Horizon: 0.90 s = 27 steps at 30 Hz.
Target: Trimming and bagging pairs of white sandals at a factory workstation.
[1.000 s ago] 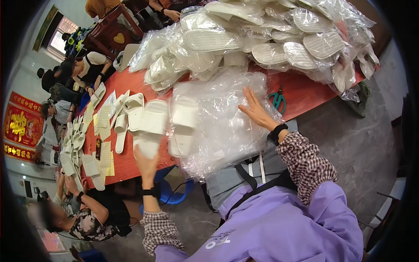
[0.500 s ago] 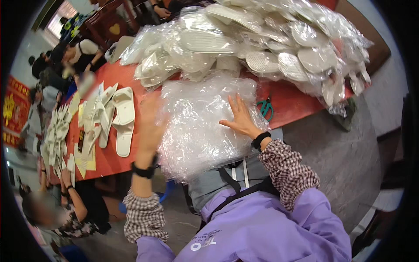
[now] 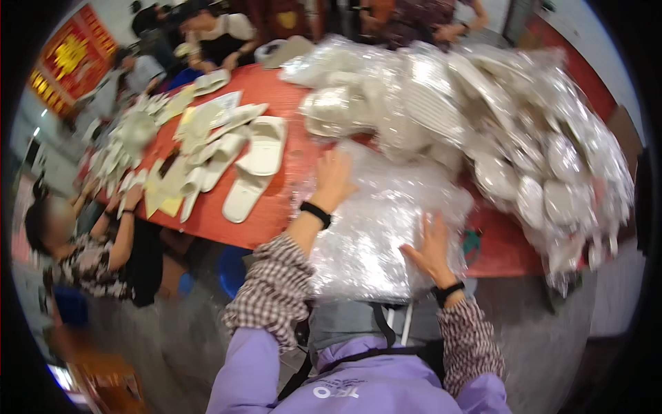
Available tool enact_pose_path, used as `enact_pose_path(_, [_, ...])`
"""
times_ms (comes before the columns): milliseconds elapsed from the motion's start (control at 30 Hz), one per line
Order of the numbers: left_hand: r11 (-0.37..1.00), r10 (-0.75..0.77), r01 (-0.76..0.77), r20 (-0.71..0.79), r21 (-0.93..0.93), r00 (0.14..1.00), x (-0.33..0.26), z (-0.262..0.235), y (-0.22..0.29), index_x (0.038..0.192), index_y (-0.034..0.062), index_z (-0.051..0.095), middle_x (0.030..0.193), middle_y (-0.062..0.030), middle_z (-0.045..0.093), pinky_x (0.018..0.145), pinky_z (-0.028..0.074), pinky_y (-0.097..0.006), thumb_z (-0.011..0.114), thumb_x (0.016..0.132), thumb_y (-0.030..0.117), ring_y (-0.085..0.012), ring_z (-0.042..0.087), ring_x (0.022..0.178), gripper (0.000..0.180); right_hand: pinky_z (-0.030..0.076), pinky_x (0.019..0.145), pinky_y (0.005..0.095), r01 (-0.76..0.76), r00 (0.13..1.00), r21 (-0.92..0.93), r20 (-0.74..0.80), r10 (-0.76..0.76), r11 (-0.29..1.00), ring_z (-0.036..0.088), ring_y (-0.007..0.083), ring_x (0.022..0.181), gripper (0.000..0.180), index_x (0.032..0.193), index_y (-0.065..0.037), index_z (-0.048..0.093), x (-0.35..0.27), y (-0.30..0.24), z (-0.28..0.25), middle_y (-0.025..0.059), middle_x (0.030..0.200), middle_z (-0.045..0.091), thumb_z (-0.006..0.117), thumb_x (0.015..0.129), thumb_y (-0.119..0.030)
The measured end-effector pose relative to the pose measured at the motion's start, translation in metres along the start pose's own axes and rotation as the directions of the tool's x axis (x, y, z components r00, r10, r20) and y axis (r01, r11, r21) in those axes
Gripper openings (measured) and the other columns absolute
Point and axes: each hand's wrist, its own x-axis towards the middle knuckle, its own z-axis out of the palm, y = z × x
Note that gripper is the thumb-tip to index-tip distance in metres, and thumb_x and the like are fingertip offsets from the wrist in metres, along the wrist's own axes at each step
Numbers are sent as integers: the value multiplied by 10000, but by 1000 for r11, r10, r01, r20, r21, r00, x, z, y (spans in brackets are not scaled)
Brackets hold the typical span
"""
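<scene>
A crumpled stack of clear plastic bags (image 3: 383,221) lies at the near edge of a red table (image 3: 289,176). My left hand (image 3: 333,178) rests flat on its far left part, fingers apart. My right hand (image 3: 431,245) presses flat on its near right part, fingers spread. Neither hand grips anything. Just left of the bags lie white slippers (image 3: 256,162), unwrapped.
A big heap of bagged white slippers (image 3: 496,124) fills the table's far right. More loose slippers and insoles (image 3: 172,138) cover the left end. People sit along the left side (image 3: 103,241) and at the far end (image 3: 221,34). A teal object (image 3: 472,243) lies by the bags.
The view swung left and blurred. My left hand left the loose slippers and came onto the bag stack; my right hand slid toward the stack's near right edge.
</scene>
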Motion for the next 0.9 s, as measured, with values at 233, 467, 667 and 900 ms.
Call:
enact_pose_path(233, [969,-235,246,376,20,896,3,49,-14,1303,-3,420,1220,-181,574,1056,238,-681,889,495,457,-358,539,1179,1042,118,1143,555,10,1000,-45,-9,-10,999,122,443,1438,1027,1520,-66,215,-16,17,-11,287,1559,101,721,748,-514])
enact_pose_path(467, [930,-158,306,532,-203,832,-11,35,-46,1006,-16,653,1007,-221,663,855,501,-477,843,539,463,-370,644,961,695,99,1153,555,-51,995,-58,85,56,997,93,439,1444,1075,1525,-79,206,-8,-5,-13,268,1568,88,740,707,-526])
enact_pose_path(667, [723,248,175,487,-669,837,-6,27,-50,999,58,688,875,-168,696,738,514,-404,720,683,258,-298,663,787,375,114,1143,567,-98,990,-21,100,99,995,115,456,1435,1021,1519,-90,236,-11,-2,-19,293,1554,115,720,739,-539])
enact_pose_path(900, [548,256,618,816,-564,518,-18,-13,-57,1113,-40,631,1011,-81,688,803,475,-331,695,750,167,-146,596,921,422,150,1134,568,-70,993,-4,92,70,998,144,422,1442,1010,1523,-130,247,-1,-11,-14,293,1547,144,706,741,-575])
